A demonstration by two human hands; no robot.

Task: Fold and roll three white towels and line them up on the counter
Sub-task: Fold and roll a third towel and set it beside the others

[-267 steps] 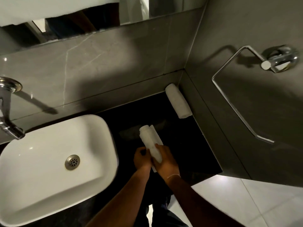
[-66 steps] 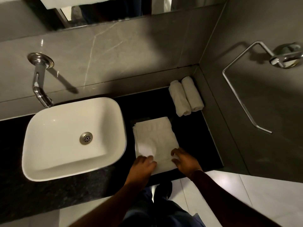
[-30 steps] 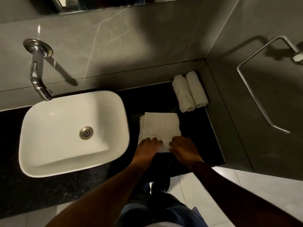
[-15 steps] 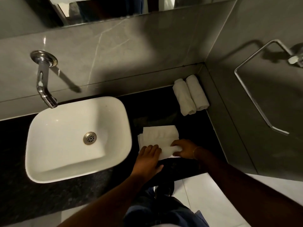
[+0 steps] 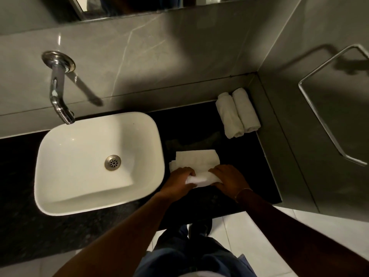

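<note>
Gripping the towel's (image 5: 196,159) rolled near edge, both hands (image 5: 203,181) flank it.

A plain white folded cloth towel (image 5: 196,157) and two plain white rolled towels (image 5: 237,114) lie on a black speckled stone counter (image 5: 24,226). The rectangular ceramic basin (image 5: 75,166) is glossy white; the grey wall tile (image 5: 139,56) carries pale veins.
</note>
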